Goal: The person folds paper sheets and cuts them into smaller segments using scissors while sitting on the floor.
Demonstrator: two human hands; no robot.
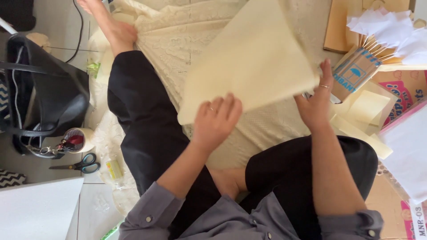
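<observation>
Left hand [216, 121] clamped on the lower left corner of a cream fabric sheet [247, 58], fingers on top, ring on one finger. Right hand [318, 100] grips the same sheet at its right corner, fingers curled up around the edge, ring visible too. Sheet is held up, tilted, above the person's lap, spanning between both hands. Under it lies a cream lace cloth [178, 40] spread over the floor and the crossed legs in black trousers [147, 120]. One bare foot [113, 26] rests at the cloth's upper left edge, the other foot [227, 180] tucked between the knees. Grey shirt sleeves [151, 213] at the bottom. Just beside the right hand: a cardboard box with blue print [356, 73], white paper pieces [391, 29] above it, pale yellow cut pieces [367, 109] under clear plastic. White sheet [407, 151] at far right. Left side, well apart from the hands: black handbag [49, 95], tape roll [82, 138] touching it, scissors with teal handles [82, 164] on the tile floor [53, 26], a white board [35, 206] at bottom left.
</observation>
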